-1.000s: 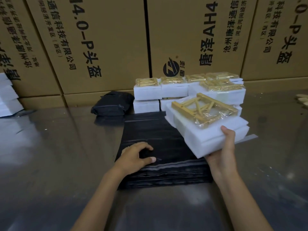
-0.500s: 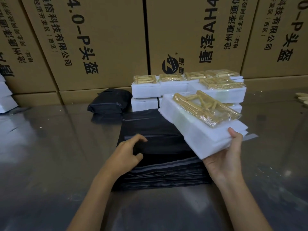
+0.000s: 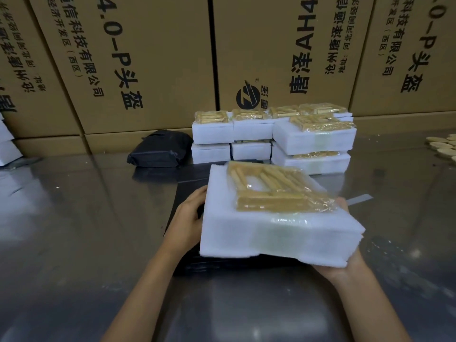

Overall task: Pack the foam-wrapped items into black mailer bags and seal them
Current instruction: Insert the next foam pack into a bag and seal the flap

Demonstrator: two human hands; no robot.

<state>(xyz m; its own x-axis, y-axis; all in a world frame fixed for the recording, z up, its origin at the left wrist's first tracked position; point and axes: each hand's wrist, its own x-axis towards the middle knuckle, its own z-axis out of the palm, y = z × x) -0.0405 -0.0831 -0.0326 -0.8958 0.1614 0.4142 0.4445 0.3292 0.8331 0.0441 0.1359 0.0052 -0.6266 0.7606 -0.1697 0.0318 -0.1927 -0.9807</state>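
A white foam-wrapped item (image 3: 271,233) with a gold frame piece under clear film (image 3: 276,191) on top hangs over the stack of flat black mailer bags (image 3: 222,264). My right hand (image 3: 345,265) grips it from below at its near right corner. My left hand (image 3: 185,223) is on the stack at the foam's left edge and pinches the top bag; its fingertips are hidden behind the foam. More foam-wrapped items (image 3: 313,141) are piled behind in two layers. One filled black mailer bag (image 3: 160,151) lies to their left.
The shiny metal table (image 3: 74,230) runs up to a wall of large cardboard boxes (image 3: 148,58). White foam sheets (image 3: 7,144) sit at the far left edge. Pale round pieces (image 3: 444,146) lie at the far right.
My right hand brought the foam-wrapped item left and down over the bag stack. My left hand slid right and now sits against the foam's left edge.
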